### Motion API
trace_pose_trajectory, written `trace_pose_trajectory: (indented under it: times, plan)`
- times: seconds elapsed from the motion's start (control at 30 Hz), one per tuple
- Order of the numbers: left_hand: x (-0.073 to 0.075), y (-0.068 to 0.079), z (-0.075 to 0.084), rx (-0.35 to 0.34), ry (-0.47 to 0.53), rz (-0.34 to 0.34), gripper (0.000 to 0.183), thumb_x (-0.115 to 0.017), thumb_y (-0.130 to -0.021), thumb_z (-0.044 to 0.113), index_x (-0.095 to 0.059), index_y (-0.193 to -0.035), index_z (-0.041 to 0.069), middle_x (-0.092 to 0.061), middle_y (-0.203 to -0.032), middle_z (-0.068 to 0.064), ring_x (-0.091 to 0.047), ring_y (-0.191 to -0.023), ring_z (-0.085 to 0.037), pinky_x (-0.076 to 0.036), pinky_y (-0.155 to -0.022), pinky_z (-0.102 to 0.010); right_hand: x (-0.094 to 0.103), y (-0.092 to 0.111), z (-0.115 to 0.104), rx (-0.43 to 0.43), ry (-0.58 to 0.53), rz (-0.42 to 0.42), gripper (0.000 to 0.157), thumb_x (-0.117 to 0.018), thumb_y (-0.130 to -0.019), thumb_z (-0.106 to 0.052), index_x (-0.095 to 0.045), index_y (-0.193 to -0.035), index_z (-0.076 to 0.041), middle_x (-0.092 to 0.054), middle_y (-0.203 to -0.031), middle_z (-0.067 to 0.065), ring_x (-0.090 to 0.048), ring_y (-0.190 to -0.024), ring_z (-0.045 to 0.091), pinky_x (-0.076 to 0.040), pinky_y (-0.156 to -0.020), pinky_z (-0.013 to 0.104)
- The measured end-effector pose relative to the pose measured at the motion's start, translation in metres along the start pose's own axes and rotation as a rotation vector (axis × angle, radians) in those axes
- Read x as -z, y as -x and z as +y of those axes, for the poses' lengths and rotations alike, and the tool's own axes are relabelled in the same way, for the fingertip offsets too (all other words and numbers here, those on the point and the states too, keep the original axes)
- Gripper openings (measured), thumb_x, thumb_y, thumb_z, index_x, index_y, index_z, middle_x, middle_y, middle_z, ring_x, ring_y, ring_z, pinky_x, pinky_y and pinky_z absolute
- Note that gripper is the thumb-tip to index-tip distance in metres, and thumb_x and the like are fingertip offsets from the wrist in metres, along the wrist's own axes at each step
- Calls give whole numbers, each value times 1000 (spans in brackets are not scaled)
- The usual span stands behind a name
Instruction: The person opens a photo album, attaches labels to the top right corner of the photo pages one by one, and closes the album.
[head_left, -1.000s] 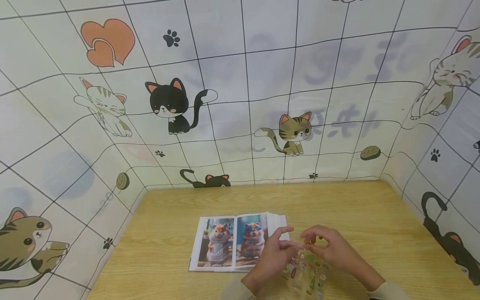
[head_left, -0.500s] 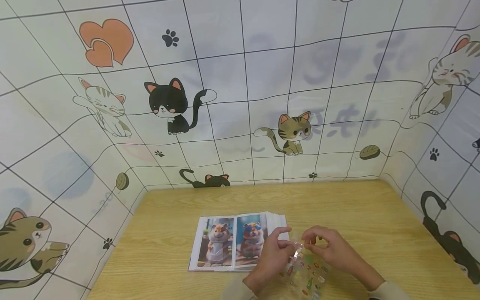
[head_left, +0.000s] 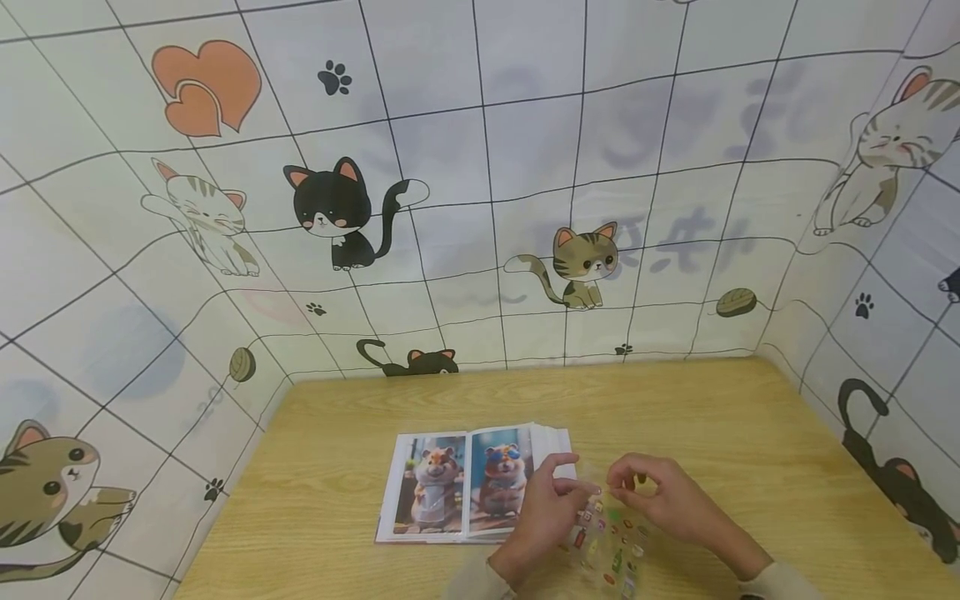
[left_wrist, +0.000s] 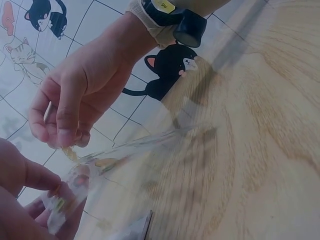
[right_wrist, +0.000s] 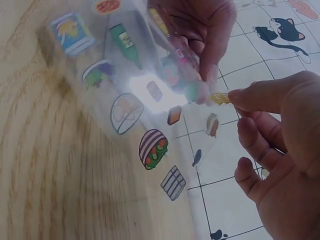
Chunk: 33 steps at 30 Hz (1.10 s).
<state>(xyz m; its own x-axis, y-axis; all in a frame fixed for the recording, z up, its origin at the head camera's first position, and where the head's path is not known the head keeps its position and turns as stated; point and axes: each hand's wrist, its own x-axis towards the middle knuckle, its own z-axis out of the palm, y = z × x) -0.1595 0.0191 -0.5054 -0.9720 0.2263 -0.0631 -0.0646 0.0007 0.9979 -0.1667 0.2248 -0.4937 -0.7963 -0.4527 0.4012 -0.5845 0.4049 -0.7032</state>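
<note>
A clear sticker sheet [head_left: 611, 546] printed with small food pictures hangs between both hands, over the table and right of an open photo album [head_left: 390, 492]. My left hand [head_left: 551, 508] pinches the sheet's upper edge between thumb and fingers, overlapping the album's right side. Opposite it, my right hand [head_left: 667, 500] pinches a small yellow sticker [right_wrist: 220, 98] with thumb and index finger, right at the sheet's edge. In the right wrist view, bottle, bowl and salad stickers show on the sheet, with a bright glare across it. The album's two visible pages hold hamster pictures.
The wooden table [head_left: 337, 408] reaches back to a cat-printed cloth wall [head_left: 450, 250] that also closes in both sides. A dark wrist strap with a camera [left_wrist: 190, 27] sits on the right wrist.
The sticker sheet tilts slightly and its glare in the head view has faded. My right fingertips are a little farther from the left ones. The album has stayed in place.
</note>
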Motion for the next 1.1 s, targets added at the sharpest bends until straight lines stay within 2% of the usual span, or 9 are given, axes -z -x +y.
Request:
trace_pose_trajectory:
  times: [0.2,0.3,0.4,0.53,0.67,0.73,0.83,0.97,1.1]
  plan:
    - [-2,0,1,-20,-46,33,45,-62,-89,1,-49,-133,1,-76,-89,-12,-72,-70,-18,-46,-50,-19,6,1,-3,-51,22,56,19,-74,-87,-7,-68,-93,-23,-68,-88,-10,-56,-74,5,-44,-67,25]
    - [-2,-1,0,-24,-68,43,46,-63,-89,2,-49,-133,2,-76,-90,-11,-72,-70,-18,-42,-47,-18,7,2,-1,-56,16,74,18,-74,-87,-6,-68,-94,-21,-67,-87,-11,-56,-73,5,-45,-65,25]
    - [-3,-2,-2,-16,-50,48,48,-62,-88,0,-48,-134,1,-76,-92,-12,-73,-72,-19,-47,-50,-19,8,2,1,-57,4,80,16,-74,-87,-5,-68,-94,-19,-66,-87,-12,-55,-72,6,-45,-64,25]
    - [-6,-3,-4,0,31,46,51,-59,-86,-6,-46,-135,-1,-74,-97,-19,-73,-78,-23,-58,-61,-26,8,2,4,-63,9,90,14,-73,-88,-5,-68,-93,-16,-66,-86,-12,-55,-72,6,-45,-64,25]
    - [-9,-5,-8,14,71,59,58,-61,-84,-9,-43,-138,-1,-72,-100,-21,-72,-79,-21,-59,-64,-29,8,2,7,-116,28,104,12,-73,-88,-7,-68,-92,-17,-66,-85,-11,-55,-73,6,-46,-66,24]
    - [-11,-6,-10,20,73,61,63,-61,-81,-10,-40,-140,0,-71,-102,-20,-71,-79,-20,-57,-65,-27,9,2,8,-171,27,109,10,-73,-88,-9,-69,-92,-17,-66,-85,-11,-56,-73,6,-47,-66,24]
    - [-12,-6,-12,28,44,50,67,-61,-81,-7,-37,-143,2,-70,-106,-19,-69,-84,-19,-55,-68,-26,10,2,13,-244,-15,111,8,-72,-88,-9,-68,-94,-14,-67,-87,-7,-59,-74,8,-50,-67,24]
    - [-13,-6,-14,36,-28,14,67,-59,-84,-1,-34,-146,4,-68,-116,-18,-69,-95,-19,-55,-74,-26,11,4,21,-301,-140,102,9,-69,-91,-8,-67,-99,-5,-68,-93,6,-63,-80,10,-54,-70,24]
    - [-14,-5,-13,37,-72,-51,71,-56,-87,1,-25,-150,4,-61,-128,-20,-66,-110,-28,-56,-86,-34,9,7,27,-373,-254,87,16,-66,-93,-7,-63,-105,4,-66,-99,19,-64,-85,11,-54,-74,24]
